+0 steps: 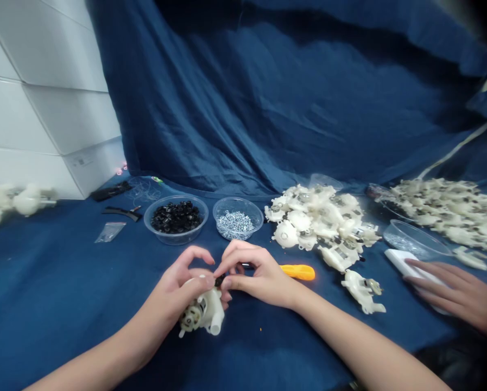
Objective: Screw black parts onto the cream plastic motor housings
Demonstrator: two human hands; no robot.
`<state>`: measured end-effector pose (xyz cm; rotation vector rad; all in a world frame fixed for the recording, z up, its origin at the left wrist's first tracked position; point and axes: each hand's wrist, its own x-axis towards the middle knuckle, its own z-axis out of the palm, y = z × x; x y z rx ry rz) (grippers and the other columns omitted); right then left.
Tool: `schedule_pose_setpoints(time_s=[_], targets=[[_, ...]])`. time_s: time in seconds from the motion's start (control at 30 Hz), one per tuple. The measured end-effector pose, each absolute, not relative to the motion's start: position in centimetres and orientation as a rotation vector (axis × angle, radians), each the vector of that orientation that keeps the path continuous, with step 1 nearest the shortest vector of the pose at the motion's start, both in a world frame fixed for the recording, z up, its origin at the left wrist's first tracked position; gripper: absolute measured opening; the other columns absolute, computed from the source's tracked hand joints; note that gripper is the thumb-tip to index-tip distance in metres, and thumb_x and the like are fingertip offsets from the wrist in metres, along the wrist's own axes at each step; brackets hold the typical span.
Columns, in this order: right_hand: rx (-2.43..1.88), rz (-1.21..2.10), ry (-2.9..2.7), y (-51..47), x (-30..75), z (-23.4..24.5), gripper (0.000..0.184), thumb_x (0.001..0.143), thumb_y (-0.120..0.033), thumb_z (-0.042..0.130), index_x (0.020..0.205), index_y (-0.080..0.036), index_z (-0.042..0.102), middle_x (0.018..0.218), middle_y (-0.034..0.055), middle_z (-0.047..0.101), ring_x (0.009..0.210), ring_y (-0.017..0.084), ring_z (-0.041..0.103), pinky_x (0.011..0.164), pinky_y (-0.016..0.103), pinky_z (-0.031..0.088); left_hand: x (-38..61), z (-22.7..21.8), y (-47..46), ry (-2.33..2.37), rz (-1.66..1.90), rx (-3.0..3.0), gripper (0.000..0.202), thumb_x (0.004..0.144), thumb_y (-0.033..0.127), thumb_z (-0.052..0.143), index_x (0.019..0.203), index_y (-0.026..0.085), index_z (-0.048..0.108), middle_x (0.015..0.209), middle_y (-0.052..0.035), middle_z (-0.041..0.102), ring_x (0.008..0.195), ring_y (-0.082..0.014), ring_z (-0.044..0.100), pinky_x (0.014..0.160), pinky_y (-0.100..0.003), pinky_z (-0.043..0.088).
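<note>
Room: a dark blue cloth [70, 309] spreads wide to my left and toward me; a flat orange plastic handle [298, 272] lies just beside my right hand [259, 274].
Left hand: curled closed, holding a white plastic motor housing [202, 312].
Right hand: fingers narrow, pinching a small black part [219, 281] against the housing's top.
Housing: tilted, low in front of me, with a round motor end and a short white spout.
Ahead: a clear bowl of black pieces [176, 217], a clear bowl of silver screws [235, 220], a heap of white housings [318, 217].
Far right: another person's hand [450, 288] rests on a white block [410, 266].
</note>
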<state>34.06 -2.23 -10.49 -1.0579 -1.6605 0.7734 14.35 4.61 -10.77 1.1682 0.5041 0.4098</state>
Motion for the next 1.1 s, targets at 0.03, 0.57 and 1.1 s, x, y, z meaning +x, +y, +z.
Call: schedule_pose_setpoints(time_s=[0.03, 0.57, 1.1], targets=[[-1.049, 0.760, -1.659, -2.3, 34.1, -10.5, 0.016, 0.083, -0.020, 0.081, 0.099, -0.020, 0.080, 0.092, 0.0016, 0.061, 0.075, 0.010, 0.054, 0.065, 0.024, 0.045, 14.4, -10.8, 4.6, 0.491, 0.412, 1.175, 0.032, 0.091, 0.036, 0.064, 0.111, 0.024, 0.041, 0.085, -0.0088, 0.076, 0.076, -0.0261, 0.074, 0.066, -0.034, 0.056], [-1.108, 0.716, -1.687, -2.4, 34.0, -10.4, 0.017, 0.085, -0.023, 0.079, 0.102, -0.023, 0.080, 0.090, 0.0018, 0.061, 0.074, 0.011, 0.055, 0.066, 0.027, 0.045, 14.4, -11.4, 4.6, 0.508, 0.421, 1.115, 0.032, 0.087, 0.035, 0.069, 0.108, 0.025, 0.047, 0.093, -0.0045, 0.070, 0.078, -0.0246, 0.072, 0.068, -0.035, 0.056], [-1.107, 0.618, -1.837, -2.5, 33.9, -11.0, 0.019, 0.089, -0.023, 0.073, 0.107, -0.022, 0.077, 0.092, 0.0030, 0.063, 0.075, 0.012, 0.057, 0.071, 0.027, 0.050, 14.8, -12.8, 5.5, 0.568, 0.493, 1.279, 0.032, 0.078, 0.029, 0.075, 0.096, 0.023, 0.049, 0.076, 0.0044, 0.060, 0.067, -0.0187, 0.069, 0.063, -0.029, 0.054]])
